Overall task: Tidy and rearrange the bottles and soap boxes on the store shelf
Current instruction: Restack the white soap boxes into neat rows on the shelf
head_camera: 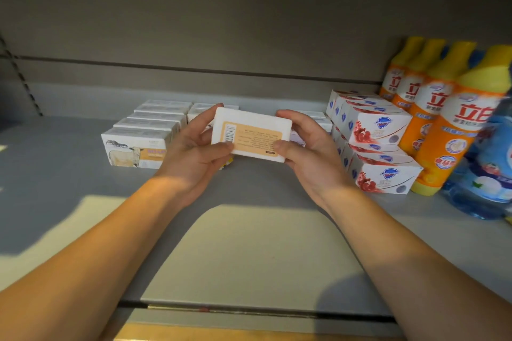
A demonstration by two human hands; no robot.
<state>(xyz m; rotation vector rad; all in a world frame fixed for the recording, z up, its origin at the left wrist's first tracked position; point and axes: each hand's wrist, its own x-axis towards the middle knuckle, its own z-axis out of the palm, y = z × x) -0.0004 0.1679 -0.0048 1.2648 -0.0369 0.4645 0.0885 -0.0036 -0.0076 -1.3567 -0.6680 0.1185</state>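
A white soap box (253, 133) with an orange label and barcode facing me is held above the grey shelf (69, 163). My left hand (194, 152) grips its left end and my right hand (307, 147) grips its right end, thumbs on the near face. Behind and to the left stands a row of white soap boxes with a cow picture (141, 144). More white boxes sit behind my hands, mostly hidden. To the right are stacked red-and-white soap boxes (379, 144). Orange-and-yellow bottles (432, 108) line the far right.
A blue transparent bottle (487, 169) stands at the right edge, in front of the orange ones. The shelf's front lip (249, 310) runs across the bottom. The grey back wall (221, 36) closes off the shelf behind the boxes.
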